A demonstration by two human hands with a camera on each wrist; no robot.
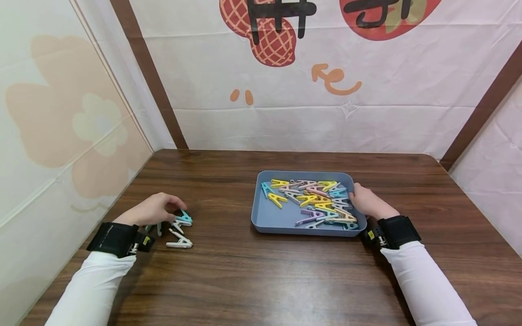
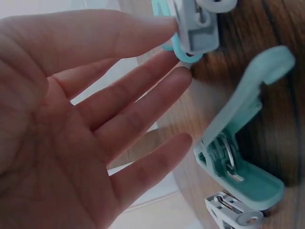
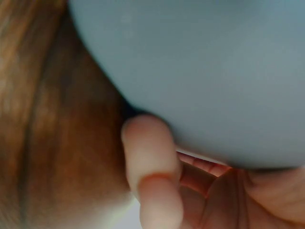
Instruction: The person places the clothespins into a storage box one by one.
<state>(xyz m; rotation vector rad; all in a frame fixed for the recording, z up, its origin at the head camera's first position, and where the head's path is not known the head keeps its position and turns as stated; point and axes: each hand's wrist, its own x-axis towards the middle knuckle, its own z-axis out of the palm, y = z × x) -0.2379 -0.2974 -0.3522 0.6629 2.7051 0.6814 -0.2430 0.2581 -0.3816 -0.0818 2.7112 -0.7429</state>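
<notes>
In the head view, my left hand (image 1: 157,209) is at the table's left, fingertips around a light blue clothespin (image 1: 185,217). Thumb and fingers appear to pinch it; the wrist view shows its blue end (image 2: 187,56) between their tips. A white clothespin (image 2: 198,31) overlaps it. Another white clothespin (image 1: 179,241) lies nearer me, and a green clothespin (image 2: 238,167) rests below the palm. My right hand (image 1: 369,202) grips the right side of a blue-grey tray (image 1: 271,222), its thumb over the rim. Several yellow, pink, purple, blue and grey clothespins (image 1: 314,199) lie in the tray.
The brown wooden table (image 1: 228,276) carries everything. A printed white cloth (image 1: 195,63) hangs behind its far edge, and another sheet (image 1: 49,136) stands along the left. In the left wrist view a small grey clothespin (image 2: 233,210) lies beside the green one.
</notes>
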